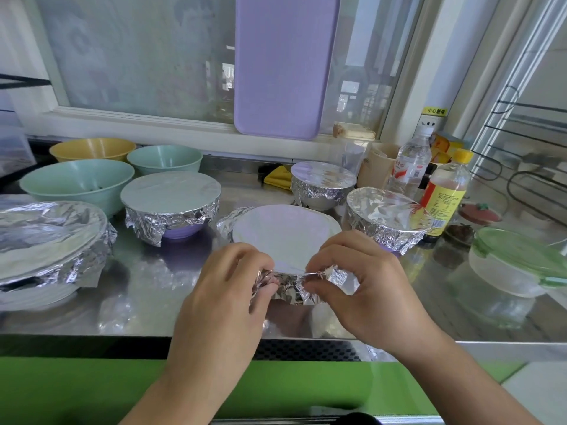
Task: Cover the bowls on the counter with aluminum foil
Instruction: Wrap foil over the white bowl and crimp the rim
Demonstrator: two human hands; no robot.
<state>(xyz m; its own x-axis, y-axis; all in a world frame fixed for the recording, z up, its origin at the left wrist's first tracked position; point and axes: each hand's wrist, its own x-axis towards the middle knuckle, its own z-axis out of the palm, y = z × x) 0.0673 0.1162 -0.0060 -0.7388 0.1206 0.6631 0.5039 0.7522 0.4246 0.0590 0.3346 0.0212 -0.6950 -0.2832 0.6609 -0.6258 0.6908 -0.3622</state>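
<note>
We find both hands at the near rim of the foil-covered bowl at the counter's front centre (285, 237). The left hand (225, 289) and right hand (352, 286) have curled fingers pinching the crumpled aluminium foil skirt (291, 286) — pressed against the bowl's side. Three uncovered plastic bowls — two mint green (76, 184), one yellow (92, 148) — stand rear left; we cannot see any contents. The foil hides the central bowl's contents.

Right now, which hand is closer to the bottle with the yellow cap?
Right. The right hand pinches foil at the middle bowl's near rim, below-left of the yellow-capped bottle. The left hand is farther left.
</note>
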